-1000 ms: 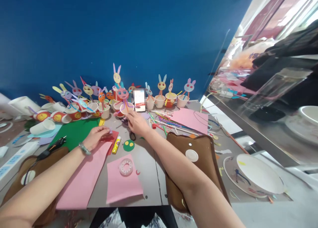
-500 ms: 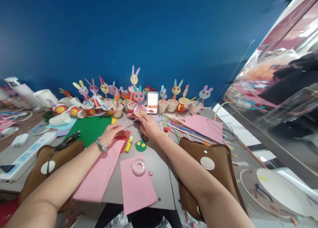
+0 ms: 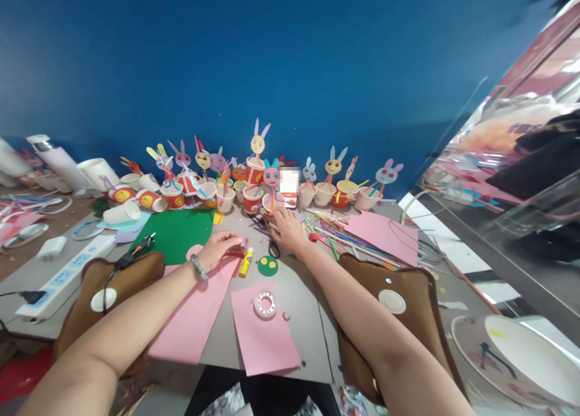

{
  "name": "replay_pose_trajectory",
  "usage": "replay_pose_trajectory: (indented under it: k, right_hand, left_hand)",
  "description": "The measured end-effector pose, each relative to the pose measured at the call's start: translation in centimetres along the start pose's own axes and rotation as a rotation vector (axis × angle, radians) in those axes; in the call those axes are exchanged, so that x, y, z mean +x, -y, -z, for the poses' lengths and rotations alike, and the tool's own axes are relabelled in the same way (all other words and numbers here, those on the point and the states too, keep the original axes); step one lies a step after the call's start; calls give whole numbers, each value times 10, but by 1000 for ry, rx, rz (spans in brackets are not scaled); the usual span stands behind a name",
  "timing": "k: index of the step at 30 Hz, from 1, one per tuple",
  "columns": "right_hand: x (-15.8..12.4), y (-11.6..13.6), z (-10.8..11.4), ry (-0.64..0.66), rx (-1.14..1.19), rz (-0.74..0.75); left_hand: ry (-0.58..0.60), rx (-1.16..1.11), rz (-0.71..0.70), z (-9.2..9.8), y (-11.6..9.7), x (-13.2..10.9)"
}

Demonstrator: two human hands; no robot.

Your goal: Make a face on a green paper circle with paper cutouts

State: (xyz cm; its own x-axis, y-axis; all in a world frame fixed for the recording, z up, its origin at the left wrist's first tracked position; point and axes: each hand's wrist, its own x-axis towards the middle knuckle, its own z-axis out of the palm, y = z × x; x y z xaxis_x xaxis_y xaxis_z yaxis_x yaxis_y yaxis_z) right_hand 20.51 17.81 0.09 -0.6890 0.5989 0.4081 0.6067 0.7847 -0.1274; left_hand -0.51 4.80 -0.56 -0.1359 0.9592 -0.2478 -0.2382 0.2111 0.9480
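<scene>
My left hand is closed in a pinch over the pink and red paper, with a small purple paper piece at its fingertips. My right hand reaches forward, its fingers stretched out at the front of a paper cup that carries a pink rabbit face with blue ears. Whether the fingertips touch the cup I cannot tell. Black-handled scissors lie just below this hand. Between my forearms are a yellow glue stick and a green paper disc with two yellow dots.
Several rabbit-faced cups line the blue wall. Pink sheets, a roll of tape, green paper and coloured sticks cover the table. Brown cushions lie under my forearms. A power strip sits left, a white bowl right.
The view has swung left, so everything appears further right. My left hand has drawn slightly back toward me with the purple piece, uncovering a pink paper disc. My right hand stays by the cup.
</scene>
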Motion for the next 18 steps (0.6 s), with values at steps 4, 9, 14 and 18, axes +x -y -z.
replay_pose_trajectory:
  k: [4, 9, 14, 18]
  right_hand:
    - [0, -4, 3, -16, 34, -11]
    - [0, -7, 3, -55, 93, 24]
    - [-2, -7, 0, -52, 82, 48]
    - [-3, -7, -1, -54, 79, 14]
  left_hand:
    - [30, -9, 2, -2, -1, -1]
    - [29, -9, -4, -2, -1, -1]
    - [5, -20, 8, -4, -2, -3]
    - [5, -25, 19, -4, -1, -2]
